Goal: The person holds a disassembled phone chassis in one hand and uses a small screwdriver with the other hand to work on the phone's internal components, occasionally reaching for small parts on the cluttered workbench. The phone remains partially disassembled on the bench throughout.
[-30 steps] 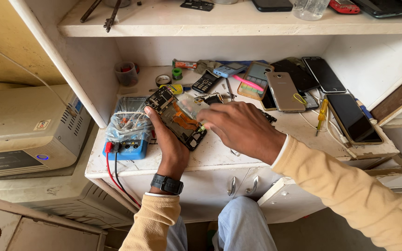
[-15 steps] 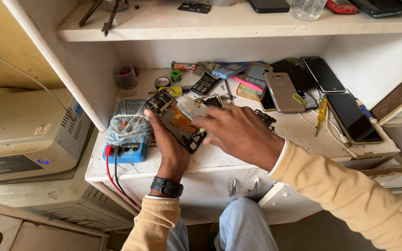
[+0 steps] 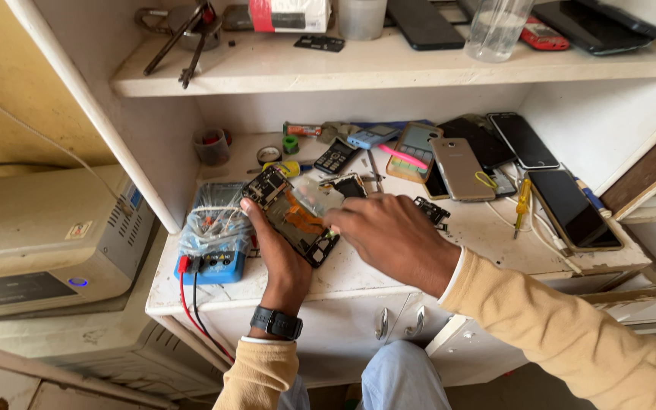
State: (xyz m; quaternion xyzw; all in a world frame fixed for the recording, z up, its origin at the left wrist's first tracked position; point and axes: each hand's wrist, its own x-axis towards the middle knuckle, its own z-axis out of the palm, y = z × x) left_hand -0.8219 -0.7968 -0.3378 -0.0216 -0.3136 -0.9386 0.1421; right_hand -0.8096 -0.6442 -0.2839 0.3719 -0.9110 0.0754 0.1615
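— Compared with a moment ago, little has been shifted: the opened phone (image 3: 291, 216) is still gripped in the left hand (image 3: 281, 254), and the right hand (image 3: 395, 237) has been kept at the phone's upper right corner, though a clear plastic piece (image 3: 317, 196) is now seen at its fingertips.

— How is the phone held?

— It is held just above the white desk (image 3: 358, 277), tilted, back cover off, with its circuit board and an orange strip exposed. It is clasped from below by the left hand, thumb laid along its left edge. A black watch (image 3: 275, 323) is worn on that wrist.

— And the right hand?

— It is bent over the phone with fingers drawn together; the clear piece appears to be pinched, but the grip itself is hidden behind the knuckles, so it cannot be told for certain.

— What is found around them?

— Just left of the phone, a blue box (image 3: 212, 258) wrapped in thin wires is seen, with a red and a black lead hanging off the desk edge. Further back, a small keypad phone (image 3: 335, 156) is laid — and to the right, well apart, several phones, one of them gold (image 3: 458, 168), beside a yellow screwdriver (image 3: 522, 203). On the shelf (image 3: 389, 67) above, a clear cup (image 3: 497, 29) is stood.
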